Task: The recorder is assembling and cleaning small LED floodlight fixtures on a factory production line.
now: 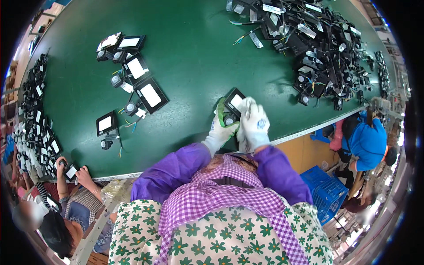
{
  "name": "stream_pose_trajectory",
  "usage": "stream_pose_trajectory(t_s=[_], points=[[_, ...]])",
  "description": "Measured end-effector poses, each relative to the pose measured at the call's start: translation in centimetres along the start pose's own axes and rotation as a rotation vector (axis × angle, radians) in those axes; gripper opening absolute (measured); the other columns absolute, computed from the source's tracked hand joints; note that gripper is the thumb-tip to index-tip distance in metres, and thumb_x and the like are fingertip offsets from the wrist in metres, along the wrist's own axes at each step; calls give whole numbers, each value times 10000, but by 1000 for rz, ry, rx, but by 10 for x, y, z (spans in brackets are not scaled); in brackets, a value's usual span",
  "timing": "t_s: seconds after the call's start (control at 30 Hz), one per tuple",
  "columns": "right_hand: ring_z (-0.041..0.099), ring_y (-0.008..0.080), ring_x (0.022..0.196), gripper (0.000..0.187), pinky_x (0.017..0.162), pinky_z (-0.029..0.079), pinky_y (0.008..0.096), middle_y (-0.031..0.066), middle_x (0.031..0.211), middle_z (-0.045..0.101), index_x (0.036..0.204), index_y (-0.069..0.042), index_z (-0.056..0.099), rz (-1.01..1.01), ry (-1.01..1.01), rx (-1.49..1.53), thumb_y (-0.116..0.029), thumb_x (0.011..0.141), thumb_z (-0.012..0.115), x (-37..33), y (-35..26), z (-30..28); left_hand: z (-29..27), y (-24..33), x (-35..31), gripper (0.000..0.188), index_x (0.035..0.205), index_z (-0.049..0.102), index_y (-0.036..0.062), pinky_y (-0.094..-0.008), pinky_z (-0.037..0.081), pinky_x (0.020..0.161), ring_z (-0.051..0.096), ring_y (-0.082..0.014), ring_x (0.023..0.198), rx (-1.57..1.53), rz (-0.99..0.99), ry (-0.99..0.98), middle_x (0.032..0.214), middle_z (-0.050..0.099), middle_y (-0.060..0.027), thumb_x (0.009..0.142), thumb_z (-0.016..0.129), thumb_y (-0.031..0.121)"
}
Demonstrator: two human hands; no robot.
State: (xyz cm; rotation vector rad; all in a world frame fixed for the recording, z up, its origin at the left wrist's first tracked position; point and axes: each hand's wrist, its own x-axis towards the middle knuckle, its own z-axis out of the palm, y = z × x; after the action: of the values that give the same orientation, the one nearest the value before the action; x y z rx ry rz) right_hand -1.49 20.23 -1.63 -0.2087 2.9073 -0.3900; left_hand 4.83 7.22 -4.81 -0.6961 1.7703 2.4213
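Observation:
My left hand, in a white glove with green edging, is closed round a small black floodlight. The lamp has a white front panel and a round sensor at its lower end. Against the right side of the lamp is my right hand, gloved in white with its fingers curled. A pale, crumpled cloth seems to hang from that hand, slightly blurred. The fingertips of my right hand are partly hidden. Both hands are over the near edge of the green table.
Several floodlights with sensors and loose wires lie to the left. A large heap of them covers the far right, and another pile lines the left edge. Co-workers sit at both sides. A blue crate stands below the table at right.

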Motion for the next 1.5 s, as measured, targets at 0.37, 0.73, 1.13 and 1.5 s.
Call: stream_pose_trajectory(t_s=[0.37,0.73,1.13,1.5], points=[[594,338,889,233,768,517,466,138,951,576,1003,-61,563,-551,-57,38,-187,819,632,-4,24,-24,-78,65,55,888,1537,305,118,-248,502,636,562,-77,868,250,-251,-473,1104,623,-22,781,764,44],[619,331,892,268,739,536,451,129,974,603,1059,-59,594,-581,-154,-14,-160,812,616,23,-4,-24,-67,105,73,850,1508,354,95,-273,438,461,501,-95,553,569,-465,-584,745,550,23,791,793,216],[619,326,1003,416,860,528,443,143,1166,603,1252,-73,566,-429,-83,56,-219,863,596,32,13,9,-61,96,66,876,1530,344,135,-238,465,621,514,-66,753,211,-452,-491,962,605,23,777,789,89],[624,305,897,147,756,519,413,121,952,610,1007,-89,567,-742,86,34,-203,913,570,53,-26,-12,-58,97,75,869,1512,380,162,-228,407,473,498,-62,636,424,-285,-585,987,614,22,755,805,135]])
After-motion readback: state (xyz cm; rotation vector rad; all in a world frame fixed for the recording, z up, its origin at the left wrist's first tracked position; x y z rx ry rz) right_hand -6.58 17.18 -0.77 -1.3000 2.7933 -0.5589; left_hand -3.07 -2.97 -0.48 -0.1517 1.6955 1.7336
